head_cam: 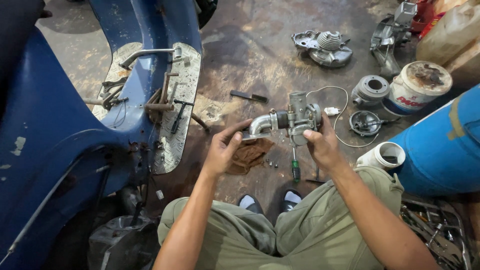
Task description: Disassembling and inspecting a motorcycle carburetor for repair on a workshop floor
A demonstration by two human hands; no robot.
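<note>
Held up over the stained floor (250, 45): grey carburetor (295, 119), right hand (324, 146) fingers clasped on its body, left hand (222, 150) fingers pinching its curved intake. Right of it, round white can (417, 87) with red-blue label, rusty lid.

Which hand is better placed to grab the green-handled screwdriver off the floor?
Right, probably. The right hand grips the carburetor body almost directly above the screwdriver; the left hand pinches the curved intake pipe, farther off.
</note>
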